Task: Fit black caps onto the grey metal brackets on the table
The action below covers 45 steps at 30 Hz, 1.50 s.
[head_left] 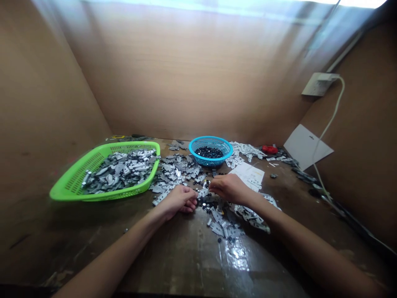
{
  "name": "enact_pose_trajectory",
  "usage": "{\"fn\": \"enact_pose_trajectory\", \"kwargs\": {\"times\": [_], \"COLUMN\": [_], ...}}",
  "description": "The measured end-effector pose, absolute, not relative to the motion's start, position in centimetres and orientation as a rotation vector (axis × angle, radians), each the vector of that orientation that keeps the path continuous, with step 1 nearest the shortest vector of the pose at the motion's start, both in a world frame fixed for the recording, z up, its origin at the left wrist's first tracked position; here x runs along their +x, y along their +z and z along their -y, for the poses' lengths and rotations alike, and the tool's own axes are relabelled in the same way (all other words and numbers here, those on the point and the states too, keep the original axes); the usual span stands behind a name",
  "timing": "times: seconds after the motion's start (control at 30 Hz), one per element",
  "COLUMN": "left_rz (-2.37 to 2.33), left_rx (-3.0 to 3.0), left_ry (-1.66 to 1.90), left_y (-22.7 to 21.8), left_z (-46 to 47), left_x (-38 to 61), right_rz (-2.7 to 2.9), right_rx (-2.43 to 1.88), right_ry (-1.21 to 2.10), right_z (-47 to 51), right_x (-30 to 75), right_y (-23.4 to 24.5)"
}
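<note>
No legible text observed; a white card (305,150), beyond and to the right of the right hand (228,187), bears a dark mark (312,138), possibly lettering, unreadable

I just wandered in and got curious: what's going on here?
A person sits or stands at a table, working with both bare hands among small loose parts. The left hand and right hand are close together, fingers bent, around small pieces; exactly what each grips is too small to tell. On the left, a green basket holds many grey parts. Beyond the hands, a blue basket holds black bits.
</note>
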<state>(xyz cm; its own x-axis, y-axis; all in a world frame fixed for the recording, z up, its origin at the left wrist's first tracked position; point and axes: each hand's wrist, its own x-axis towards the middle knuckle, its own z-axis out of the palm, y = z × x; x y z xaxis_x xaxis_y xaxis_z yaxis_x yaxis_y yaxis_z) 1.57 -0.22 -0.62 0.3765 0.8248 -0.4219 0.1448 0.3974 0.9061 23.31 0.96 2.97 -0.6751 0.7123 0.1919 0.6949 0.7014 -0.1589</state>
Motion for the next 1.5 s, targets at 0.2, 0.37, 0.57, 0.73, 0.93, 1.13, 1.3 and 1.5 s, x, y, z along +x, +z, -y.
{"fn": "enact_pose_trajectory", "kwargs": {"times": [0.2, 0.37, 0.57, 0.73, 0.93, 1.13, 1.3, 1.5], "left_rz": [-1.107, -1.105, -1.110, -1.100, -1.089, -1.093, -1.091, -1.089], "left_rx": [1.081, 1.073, 1.082, 1.077, 1.066, 1.062, 1.071, 1.079], "left_ry": [0.577, 0.574, 0.581, 0.576, 0.578, 0.568, 0.562, 0.548], "left_y": [-0.6, -0.6, -0.4, -0.4, -0.5, -0.3, -0.3, -0.1], "left_z": [0.1, 0.2, 0.2, 0.1, 0.1, 0.1, 0.2, 0.3], "left_x": [1.5, 1.5, 1.5, 1.5, 1.4, 1.5, 1.5, 1.5], "right_rz": [2.731, 2.730, 2.517, 1.991, 1.394, 1.337, 1.573, 1.481], "right_rx": [-1.101, -1.097, -1.076, -1.298, -1.206, -1.126, -1.143, -1.163], "right_ry": [0.078, 0.069, 0.384, 0.831, 1.584, 1.610, 1.370, 1.393], "right_z": [-1.0, -0.9, -1.0, -2.2, -3.1, -2.7, -1.9, -1.6], "right_x": [23.4, 23.4, 23.7, 24.4, 24.9, 24.4, 24.1, 23.4], "right_y": [2.9, 2.9, 4.3, 4.2, 2.5, 2.7, 3.7, 3.2]}}
